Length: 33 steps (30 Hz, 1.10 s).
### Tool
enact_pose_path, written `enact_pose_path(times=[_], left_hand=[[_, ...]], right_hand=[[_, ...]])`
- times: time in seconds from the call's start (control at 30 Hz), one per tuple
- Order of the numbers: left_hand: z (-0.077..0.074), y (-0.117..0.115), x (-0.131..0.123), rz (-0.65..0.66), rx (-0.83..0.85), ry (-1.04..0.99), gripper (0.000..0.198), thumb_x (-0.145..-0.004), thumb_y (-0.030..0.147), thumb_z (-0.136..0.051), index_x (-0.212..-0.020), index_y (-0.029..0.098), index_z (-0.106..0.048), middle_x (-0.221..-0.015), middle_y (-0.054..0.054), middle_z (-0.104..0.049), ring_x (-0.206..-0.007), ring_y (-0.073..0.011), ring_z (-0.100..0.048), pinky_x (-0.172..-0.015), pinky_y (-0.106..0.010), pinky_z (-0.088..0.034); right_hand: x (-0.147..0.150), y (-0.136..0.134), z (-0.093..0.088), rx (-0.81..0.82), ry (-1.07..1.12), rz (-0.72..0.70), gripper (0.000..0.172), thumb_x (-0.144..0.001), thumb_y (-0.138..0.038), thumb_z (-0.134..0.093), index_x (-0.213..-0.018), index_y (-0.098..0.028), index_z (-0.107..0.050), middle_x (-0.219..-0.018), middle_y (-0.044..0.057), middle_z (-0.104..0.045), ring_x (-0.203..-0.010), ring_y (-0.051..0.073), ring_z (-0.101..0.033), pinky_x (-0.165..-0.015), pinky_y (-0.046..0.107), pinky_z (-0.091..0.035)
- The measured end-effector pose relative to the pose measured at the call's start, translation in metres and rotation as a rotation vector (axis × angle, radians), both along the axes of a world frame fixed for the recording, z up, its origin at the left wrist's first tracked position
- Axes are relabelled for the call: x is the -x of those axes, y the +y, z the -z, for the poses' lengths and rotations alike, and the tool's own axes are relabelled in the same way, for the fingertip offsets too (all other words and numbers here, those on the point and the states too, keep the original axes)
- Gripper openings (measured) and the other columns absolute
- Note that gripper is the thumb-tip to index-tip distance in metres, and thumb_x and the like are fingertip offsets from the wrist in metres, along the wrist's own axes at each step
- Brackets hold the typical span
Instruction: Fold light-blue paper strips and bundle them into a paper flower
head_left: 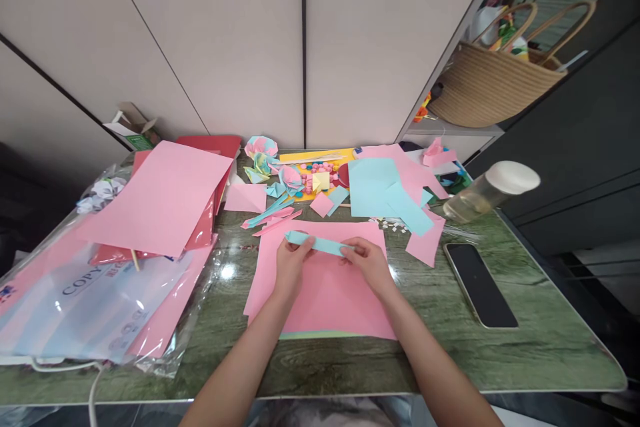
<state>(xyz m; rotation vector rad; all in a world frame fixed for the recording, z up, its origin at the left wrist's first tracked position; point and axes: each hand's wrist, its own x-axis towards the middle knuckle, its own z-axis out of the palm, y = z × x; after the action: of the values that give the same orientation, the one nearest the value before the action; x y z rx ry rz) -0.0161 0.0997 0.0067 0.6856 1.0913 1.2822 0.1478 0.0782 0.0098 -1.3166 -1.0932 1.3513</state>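
A narrow folded strip of light blue paper (320, 243) is held between both hands above a pink sheet (325, 293) lying on the green marble table (525, 340). My left hand (291, 267) pinches the strip's left part, fingers closed on it. At the strip's right end, my right hand (369, 264) is closed on it too. Both forearms reach in from the bottom edge.
A stack of pink sheets (160, 197) and plastic paper packs (85, 307) fill the left. Paper scraps and folded pieces (285, 180) and blue and pink sheets (385, 190) lie behind. A phone (480, 283) and a capped jar (493, 190) are at the right; a woven basket (495, 83) sits on a shelf.
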Motion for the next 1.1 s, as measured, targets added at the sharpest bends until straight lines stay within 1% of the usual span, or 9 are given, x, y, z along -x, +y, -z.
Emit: enact_pose_path(times=[0.13,0.23,0.33,0.4,0.53,0.67,0.77,0.87,1.1], left_hand=[[-0.003,-0.003,0.0,0.221,-0.006,0.22,0.03,-0.06,0.031,-0.068,-0.084,0.017,-0.057,-0.067,0.002,-0.056,-0.06,-0.0107,-0.055,-0.063,-0.025,-0.044],[-0.013,-0.005,0.002,0.469,-0.019,0.225,0.033,-0.062,0.031,-0.068,-0.091,0.017,-0.058,-0.076,-0.003,-0.062,-0.074,-0.017,-0.059,-0.07,-0.028,-0.043],[-0.024,-0.007,0.005,0.715,-0.015,0.117,0.048,-0.065,0.029,-0.066,-0.11,0.02,-0.052,-0.094,-0.008,-0.063,-0.092,-0.021,-0.057,-0.078,-0.032,-0.041],[-0.026,-0.008,0.004,0.785,-0.014,0.056,0.047,-0.068,0.03,-0.063,-0.112,0.019,-0.051,-0.099,-0.01,-0.062,-0.095,-0.021,-0.055,-0.08,-0.033,-0.04],[-0.014,-0.012,-0.004,0.708,-0.045,0.193,0.04,-0.06,0.027,-0.069,-0.097,0.016,-0.059,-0.069,-0.002,-0.059,-0.067,-0.0133,-0.055,-0.063,-0.025,-0.04],[-0.003,-0.012,-0.012,0.48,-0.037,0.218,0.029,-0.058,0.025,-0.07,-0.083,0.015,-0.06,-0.059,0.003,-0.052,-0.057,-0.0092,-0.05,-0.056,-0.022,-0.038],[-0.002,-0.012,-0.014,0.367,-0.028,0.173,0.026,-0.059,0.026,-0.069,-0.081,0.016,-0.059,-0.065,0.001,-0.056,-0.063,-0.0112,-0.054,-0.06,-0.023,-0.042],[-0.004,-0.012,-0.014,0.393,-0.045,0.173,0.025,-0.059,0.026,-0.069,-0.08,0.015,-0.059,-0.07,-0.001,-0.059,-0.067,-0.013,-0.056,-0.065,-0.025,-0.043],[-0.008,-0.013,-0.012,0.389,-0.019,0.168,0.019,-0.067,0.032,-0.061,-0.063,0.013,-0.058,-0.059,0.001,-0.052,-0.058,-0.0097,-0.048,-0.058,-0.023,-0.04]], right_hand=[[-0.015,0.007,-0.001,-0.119,-0.032,0.253,0.024,-0.071,-0.033,-0.059,-0.09,-0.018,-0.057,-0.055,-0.004,-0.056,-0.056,0.013,-0.056,-0.06,0.026,-0.043],[-0.028,0.01,-0.004,-0.167,-0.054,0.291,0.026,-0.072,-0.032,-0.059,-0.094,-0.019,-0.055,-0.056,-0.004,-0.054,-0.058,0.012,-0.055,-0.063,0.027,-0.043],[-0.036,0.008,-0.01,-0.125,-0.071,0.079,0.031,-0.071,-0.032,-0.06,-0.099,-0.02,-0.054,-0.056,-0.005,-0.052,-0.055,0.011,-0.052,-0.06,0.025,-0.041],[-0.034,0.005,-0.015,-0.07,-0.085,-0.121,0.037,-0.07,-0.032,-0.061,-0.104,-0.02,-0.052,-0.054,-0.006,-0.049,-0.052,0.01,-0.049,-0.055,0.023,-0.039],[-0.016,-0.002,-0.017,-0.055,-0.144,-0.287,0.043,-0.07,-0.029,-0.06,-0.111,-0.022,-0.049,-0.055,-0.008,-0.043,-0.051,0.008,-0.042,-0.051,0.021,-0.034],[-0.001,-0.002,-0.008,-0.094,-0.187,-0.118,0.044,-0.071,-0.031,-0.059,-0.112,-0.021,-0.048,-0.059,-0.006,-0.049,-0.057,0.01,-0.047,-0.056,0.023,-0.037],[0.002,-0.001,-0.002,-0.094,-0.12,-0.065,0.025,-0.072,-0.034,-0.057,-0.091,-0.019,-0.055,-0.065,-0.002,-0.055,-0.062,0.012,-0.052,-0.06,0.025,-0.041],[0.003,-0.003,-0.001,-0.11,-0.135,-0.037,0.014,-0.073,-0.032,-0.056,-0.073,-0.018,-0.055,-0.069,0.0,-0.056,-0.065,0.013,-0.052,-0.062,0.025,-0.041],[0.005,-0.009,-0.004,-0.164,-0.288,-0.034,0.008,-0.074,-0.027,-0.055,-0.073,-0.019,-0.055,-0.066,-0.001,-0.055,-0.062,0.012,-0.051,-0.06,0.025,-0.041]])
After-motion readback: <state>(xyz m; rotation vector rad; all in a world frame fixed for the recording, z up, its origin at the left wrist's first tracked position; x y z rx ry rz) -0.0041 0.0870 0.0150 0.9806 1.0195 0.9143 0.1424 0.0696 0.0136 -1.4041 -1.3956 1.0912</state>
